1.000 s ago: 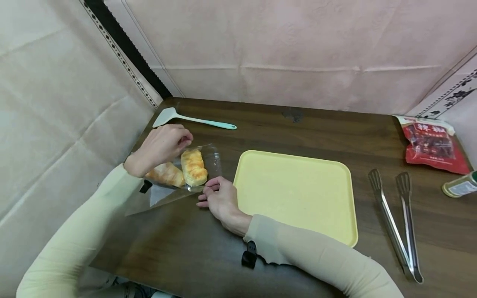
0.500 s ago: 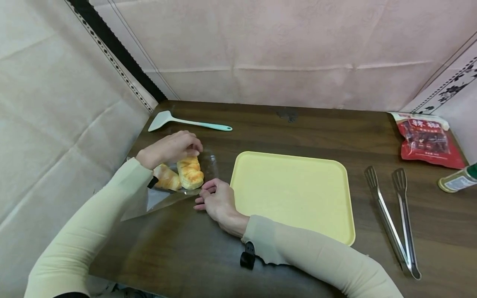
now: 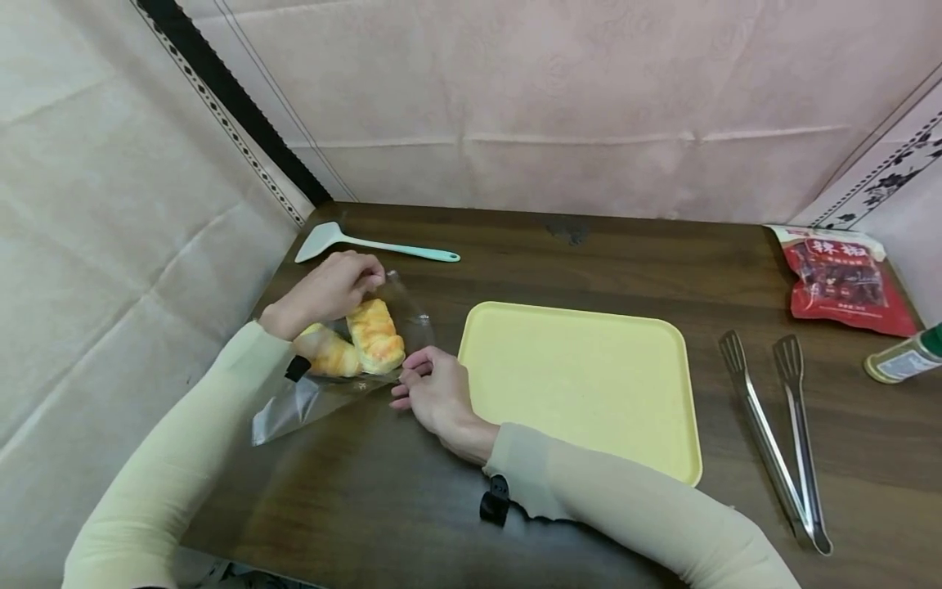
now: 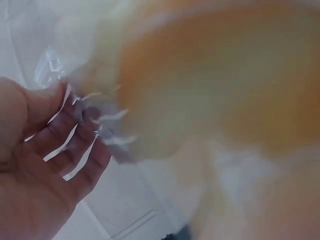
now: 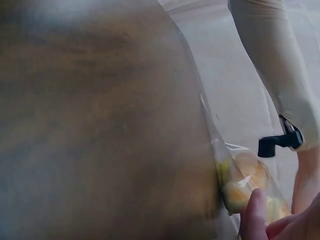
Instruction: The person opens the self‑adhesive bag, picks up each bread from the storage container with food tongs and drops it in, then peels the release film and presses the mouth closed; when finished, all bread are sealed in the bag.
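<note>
Two golden bread rolls (image 3: 376,337) lie side by side in a clear plastic bag (image 3: 289,409) at the table's left. My left hand (image 3: 329,286) is at the bag's far side and pinches its film. Up close in the left wrist view, thumb and fingers of the left hand (image 4: 50,160) grip crinkled clear film beside blurred bread (image 4: 210,90). At the near right corner of the bag, my right hand (image 3: 441,397) pinches the edge between thumb and index finger. In the right wrist view, its thumb (image 5: 255,212) overlaps the bag with the rolls.
A yellow tray (image 3: 581,393) lies right of the bag. Behind the left hand is a pale turquoise spatula (image 3: 390,245). Metal tongs (image 3: 780,466), a red snack packet (image 3: 846,278) and a green-capped jar (image 3: 905,360) are on the right. Fabric walls stand left and behind.
My left hand moved right over the bread, then back left with the film. The rolls have shifted left and the bag's far edge is lifted. My right hand stays nearly still.
</note>
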